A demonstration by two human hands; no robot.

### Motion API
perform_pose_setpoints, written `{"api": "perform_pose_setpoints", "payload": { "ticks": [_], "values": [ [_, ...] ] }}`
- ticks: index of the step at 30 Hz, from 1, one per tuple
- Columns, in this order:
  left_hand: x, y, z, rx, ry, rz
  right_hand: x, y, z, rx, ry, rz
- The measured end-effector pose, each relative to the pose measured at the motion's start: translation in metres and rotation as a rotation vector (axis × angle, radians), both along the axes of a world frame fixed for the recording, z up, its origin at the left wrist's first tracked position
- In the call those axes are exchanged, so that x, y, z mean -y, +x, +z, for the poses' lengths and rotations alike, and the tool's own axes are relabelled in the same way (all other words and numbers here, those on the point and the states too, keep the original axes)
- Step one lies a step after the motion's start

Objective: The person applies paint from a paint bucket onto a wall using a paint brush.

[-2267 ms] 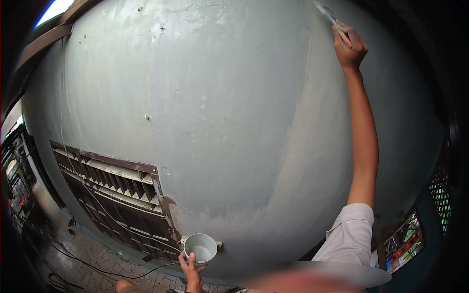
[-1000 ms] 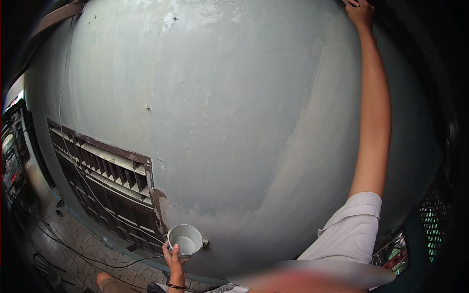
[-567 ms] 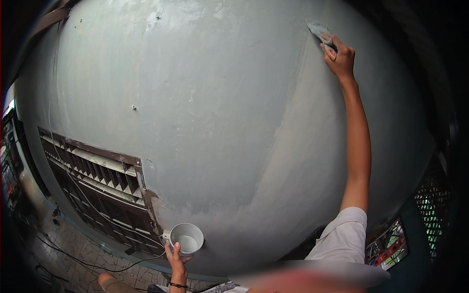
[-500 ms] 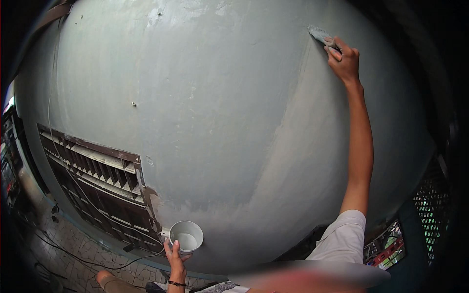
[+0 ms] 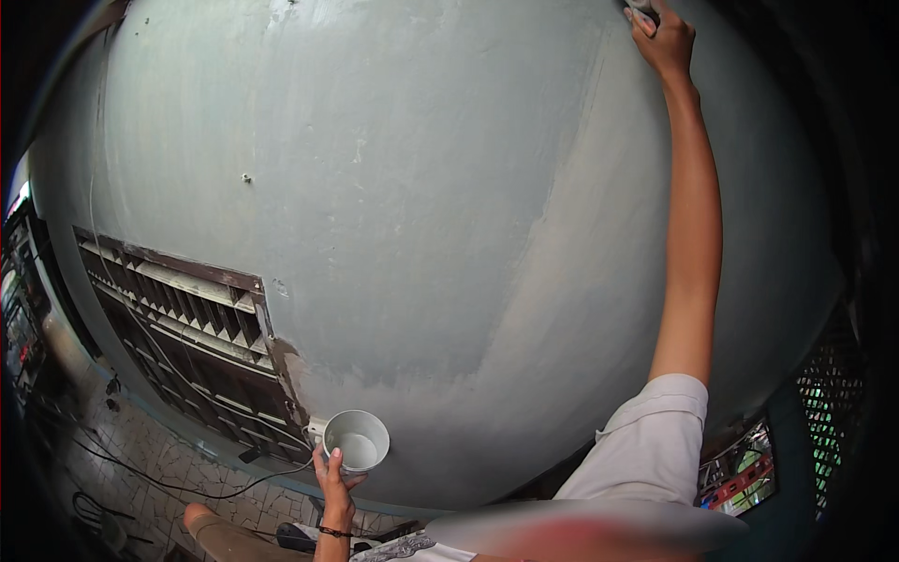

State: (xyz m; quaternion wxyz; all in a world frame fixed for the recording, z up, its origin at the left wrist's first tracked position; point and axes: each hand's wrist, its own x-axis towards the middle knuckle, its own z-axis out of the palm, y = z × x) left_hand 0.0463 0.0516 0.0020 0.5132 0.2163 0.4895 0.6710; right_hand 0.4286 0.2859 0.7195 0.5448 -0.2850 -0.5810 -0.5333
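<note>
Fingers (image 5: 330, 461) under a small grey cup (image 5: 356, 439) of pale paint.

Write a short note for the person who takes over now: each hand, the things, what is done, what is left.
Right hand: stretched high up the wall, closed on a tool that is almost wholly cut off by the picture's top edge; its kind cannot be told.
Left hand: low, holding a small grey cup upright, with pale paint inside.
Louvred vent: lower left in the wall, frame worn and unpainted.
Done: most of the wall is grey-blue, though streaky.
Left: a bare patch beside the vent's lower right corner, chipped spots near the top, and uneven bands in the middle.
</note>
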Motion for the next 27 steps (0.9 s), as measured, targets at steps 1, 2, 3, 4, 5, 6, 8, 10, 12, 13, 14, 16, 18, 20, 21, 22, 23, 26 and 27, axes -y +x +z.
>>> {"api": "perform_pose_setpoints", "payload": {
  "ticks": [1, 2, 3, 4, 5, 6, 8, 10, 12, 13, 14, 16, 18, 20, 21, 22, 23, 26, 27],
  "values": [
    [0.0, 0.0, -0.002, -0.018, -0.009, -0.014, 0.007, 0.002, -0.016, -0.033, -0.071, -0.018],
    [0.001, -0.001, -0.003, -0.025, -0.011, -0.016, 0.011, 0.006, -0.034, -0.04, -0.072, -0.019],
    [-0.001, 0.001, -0.005, 0.005, -0.006, -0.036, 0.016, 0.015, -0.053, 0.099, -0.021, -0.039],
    [0.003, -0.002, -0.005, 0.021, -0.014, -0.028, 0.006, 0.021, -0.08, 0.226, 0.019, -0.029],
    [0.006, -0.004, -0.004, 0.014, -0.021, -0.027, 0.001, 0.02, -0.104, 0.219, 0.013, -0.028],
    [0.008, -0.003, -0.001, -0.011, -0.027, -0.038, -0.002, 0.019, -0.128, 0.241, 0.013, 0.069],
    [0.012, -0.002, 0.001, -0.033, -0.042, -0.06, 0.008, 0.015, -0.171, 0.262, 0.002, 0.157],
    [0.014, 0.0, -0.001, -0.064, -0.04, -0.07, 0.027, 0.01, -0.209, 0.315, -0.042, 0.019],
    [0.018, 0.002, 0.0, -0.072, -0.044, -0.089, 0.047, 0.018, -0.231, 0.392, -0.11, -0.015],
    [0.02, 0.004, 0.002, -0.083, -0.039, -0.093, 0.056, 0.017, -0.24, 0.466, -0.166, -0.036],
    [0.021, 0.005, 0.003, -0.08, -0.046, -0.092, 0.07, 0.016, -0.24, 0.46, -0.254, 0.004],
    [0.025, 0.007, 0.005, -0.103, -0.065, -0.118, 0.101, 0.011, -0.219, 0.359, -0.479, 0.1],
    [0.028, 0.002, 0.004, -0.095, -0.067, -0.128, 0.118, 0.006, -0.195, 0.25, -0.7, 0.202],
    [0.028, 0.0, 0.007, -0.041, -0.029, -0.119, 0.101, 0.005, -0.156, 0.233, -0.998, 0.221],
    [0.027, 0.001, 0.007, -0.037, -0.027, -0.123, 0.087, 0.009, -0.137, 0.246, -0.957, 0.192],
    [0.025, 0.002, 0.006, -0.044, -0.02, -0.113, 0.072, 0.016, -0.117, 0.259, -0.916, 0.162],
    [0.025, 0.002, 0.006, -0.054, -0.015, -0.095, 0.057, 0.026, -0.096, 0.262, -0.915, 0.165],
    [0.02, 0.003, 0.006, -0.022, 0.005, -0.1, 0.062, 0.022, -0.041, 0.389, -0.777, 0.267],
    [0.022, 0.001, 0.006, -0.02, 0.009, -0.088, 0.077, -0.002, -0.031, 0.222, -0.618, 0.151]
  ]
}}
